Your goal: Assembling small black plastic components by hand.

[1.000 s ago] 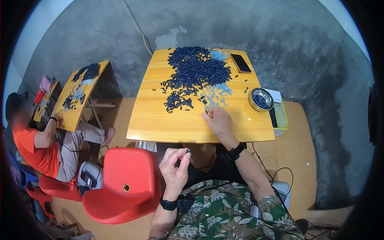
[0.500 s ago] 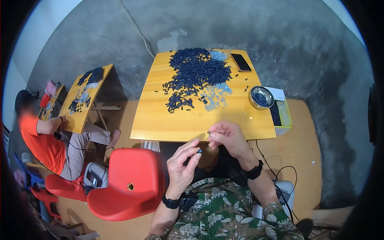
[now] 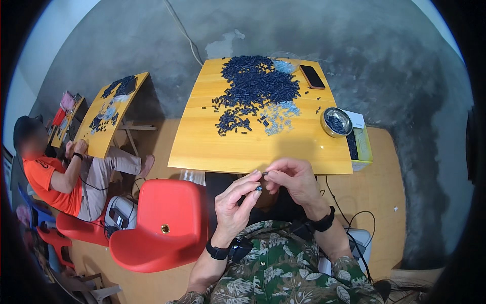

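In front of the table's near edge, my left hand (image 3: 236, 203) is closed, holding a small black cylindrical part (image 3: 258, 188) between thumb and fingers. The part's round end shows a pale bluish centre. Just right of it, my right hand (image 3: 294, 181) pinches a tiny dark piece (image 3: 265, 174), too small to name. The fingertips of both hands are close together. Beyond them on the yellow table (image 3: 223, 158) lies a big heap of black cylindrical parts (image 3: 266, 85). Small clear pieces (image 3: 278, 119) are scattered at its near right side.
A metal bowl (image 3: 346, 120) with black parts stands at the table's right edge, beside a yellow box (image 3: 363, 147). A phone (image 3: 312, 77) and a clear dish (image 3: 292, 57) lie at the back. Left are a red chair (image 3: 169, 213) and a person in orange (image 3: 55, 175) at another table.
My hands have come closer together, the left one moving slightly right and up. The whole view has shifted a little. The person at left has turned and both their hands now show at the table edge.
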Action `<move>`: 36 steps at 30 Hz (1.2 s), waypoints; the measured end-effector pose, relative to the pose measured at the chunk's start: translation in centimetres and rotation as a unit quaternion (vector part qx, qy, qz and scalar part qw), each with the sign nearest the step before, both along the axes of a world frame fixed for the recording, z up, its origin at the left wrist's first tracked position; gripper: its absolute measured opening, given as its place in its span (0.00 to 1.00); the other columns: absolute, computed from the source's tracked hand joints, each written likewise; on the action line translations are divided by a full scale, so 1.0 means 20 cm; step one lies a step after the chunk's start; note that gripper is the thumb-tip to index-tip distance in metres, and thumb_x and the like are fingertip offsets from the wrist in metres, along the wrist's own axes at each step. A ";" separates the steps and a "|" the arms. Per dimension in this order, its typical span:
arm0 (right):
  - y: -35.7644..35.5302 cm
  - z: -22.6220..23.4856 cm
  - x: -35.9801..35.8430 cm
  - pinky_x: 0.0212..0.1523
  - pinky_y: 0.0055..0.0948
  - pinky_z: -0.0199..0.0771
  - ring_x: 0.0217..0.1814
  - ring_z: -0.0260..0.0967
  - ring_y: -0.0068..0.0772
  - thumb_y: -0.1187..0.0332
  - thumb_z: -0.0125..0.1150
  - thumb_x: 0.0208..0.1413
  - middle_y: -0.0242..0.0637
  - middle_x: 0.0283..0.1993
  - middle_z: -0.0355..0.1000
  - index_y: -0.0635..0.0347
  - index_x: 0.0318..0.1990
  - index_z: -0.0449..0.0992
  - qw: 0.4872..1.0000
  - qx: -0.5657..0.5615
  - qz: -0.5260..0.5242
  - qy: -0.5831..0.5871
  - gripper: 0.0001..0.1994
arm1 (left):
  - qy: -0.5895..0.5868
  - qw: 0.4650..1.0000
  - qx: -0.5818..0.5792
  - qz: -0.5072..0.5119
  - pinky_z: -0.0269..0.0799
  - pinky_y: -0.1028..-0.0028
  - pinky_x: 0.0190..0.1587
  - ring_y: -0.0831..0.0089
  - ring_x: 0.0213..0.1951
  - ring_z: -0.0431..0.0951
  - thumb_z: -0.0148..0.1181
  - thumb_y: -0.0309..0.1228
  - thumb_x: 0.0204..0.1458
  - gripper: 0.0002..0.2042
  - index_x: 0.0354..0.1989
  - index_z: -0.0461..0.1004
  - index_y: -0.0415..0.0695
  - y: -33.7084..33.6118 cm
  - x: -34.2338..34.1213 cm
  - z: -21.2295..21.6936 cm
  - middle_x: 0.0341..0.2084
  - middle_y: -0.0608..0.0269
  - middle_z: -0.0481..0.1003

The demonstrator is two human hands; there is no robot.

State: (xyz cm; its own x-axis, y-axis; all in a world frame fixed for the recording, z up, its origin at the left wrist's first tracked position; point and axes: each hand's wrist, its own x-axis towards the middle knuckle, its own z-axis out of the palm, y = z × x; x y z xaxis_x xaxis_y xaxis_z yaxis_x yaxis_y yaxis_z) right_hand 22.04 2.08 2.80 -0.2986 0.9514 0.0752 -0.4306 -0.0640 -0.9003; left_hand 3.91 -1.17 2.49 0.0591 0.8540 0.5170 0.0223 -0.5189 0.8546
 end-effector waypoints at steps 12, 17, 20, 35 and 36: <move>-0.07 0.08 -0.03 0.38 0.16 0.72 0.36 0.73 0.15 0.74 0.65 0.56 0.30 0.34 0.79 0.64 0.41 0.81 0.987 0.120 -0.036 -0.101 0.07 | 0.057 0.996 0.012 0.066 0.73 0.74 0.35 0.69 0.31 0.79 0.63 0.18 0.50 0.07 0.38 0.79 0.37 0.01 0.00 0.01 0.30 0.57 0.79; -0.07 0.08 -0.02 0.37 0.16 0.73 0.36 0.73 0.15 0.73 0.66 0.56 0.30 0.34 0.79 0.63 0.41 0.82 0.981 0.134 -0.040 -0.135 0.07 | 0.087 0.993 0.024 0.077 0.72 0.73 0.32 0.68 0.29 0.77 0.63 0.19 0.50 0.06 0.36 0.79 0.37 0.01 0.00 0.04 0.28 0.57 0.78; -0.07 0.08 -0.01 0.37 0.16 0.73 0.36 0.73 0.15 0.73 0.66 0.56 0.30 0.34 0.79 0.63 0.41 0.82 0.981 0.136 -0.033 -0.135 0.07 | 0.093 0.992 0.025 0.079 0.71 0.73 0.31 0.68 0.27 0.77 0.63 0.19 0.50 0.06 0.36 0.78 0.37 0.01 0.00 0.04 0.27 0.57 0.77; -0.06 0.13 0.00 0.37 0.17 0.74 0.36 0.73 0.16 0.73 0.65 0.56 0.32 0.34 0.79 0.66 0.40 0.81 0.977 0.135 -0.026 -0.161 0.07 | 0.193 0.971 0.093 0.106 0.74 0.70 0.35 0.63 0.31 0.79 0.64 0.19 0.48 0.06 0.35 0.78 0.37 0.02 -0.02 0.09 0.28 0.55 0.78; -0.06 0.12 0.00 0.37 0.17 0.74 0.36 0.73 0.16 0.73 0.65 0.56 0.32 0.34 0.79 0.66 0.40 0.81 0.977 0.135 -0.026 -0.161 0.07 | 0.202 0.968 0.102 0.109 0.74 0.70 0.34 0.62 0.31 0.79 0.64 0.19 0.48 0.06 0.35 0.77 0.37 0.02 -0.02 0.10 0.28 0.55 0.78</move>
State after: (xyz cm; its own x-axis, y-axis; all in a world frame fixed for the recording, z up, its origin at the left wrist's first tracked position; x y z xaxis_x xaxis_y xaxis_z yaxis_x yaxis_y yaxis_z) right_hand 22.06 0.81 5.24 -0.2996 0.9243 0.2365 -0.1181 0.2101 -0.9705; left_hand 3.59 -0.76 4.41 0.1221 0.7512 0.6487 0.4604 -0.6218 0.6335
